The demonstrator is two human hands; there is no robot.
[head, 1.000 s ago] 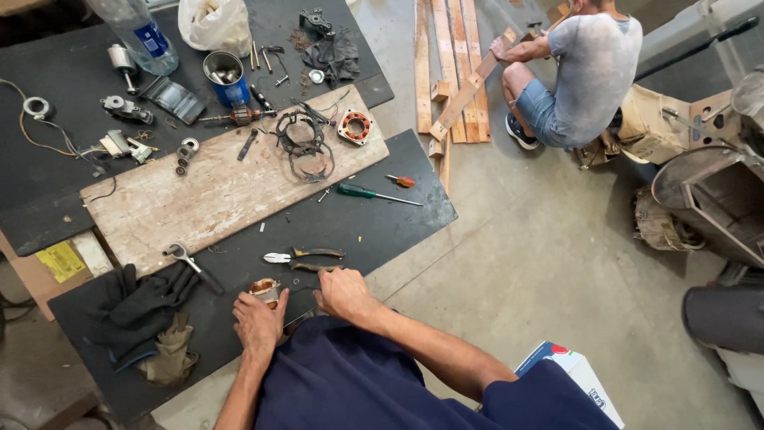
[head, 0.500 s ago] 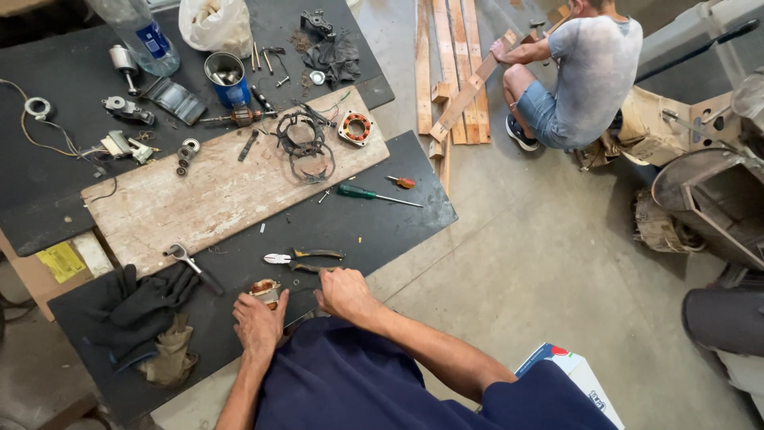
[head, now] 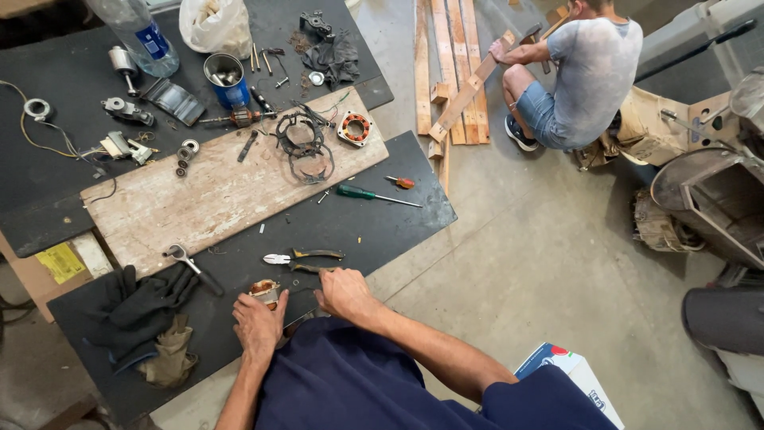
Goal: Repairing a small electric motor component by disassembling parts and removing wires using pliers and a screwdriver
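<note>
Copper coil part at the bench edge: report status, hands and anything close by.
Left hand on the copper coil part. Right hand beside it on the black mat. Pliers just beyond.

**One head camera, looking steeply down from above the workbench**

There is a single view, worn on the person's head and tilted almost straight down. It looks past the dark blue shirt at the bottom edge onto the black workbench (head: pixel 374 231), which runs diagonally from the upper left. The bench's near edge lies close to the lens; its far corner sits well off at the top. The right half takes in the concrete floor (head: pixel 549 263) and, at the top, another person (head: pixel 585 76) crouching.
</note>
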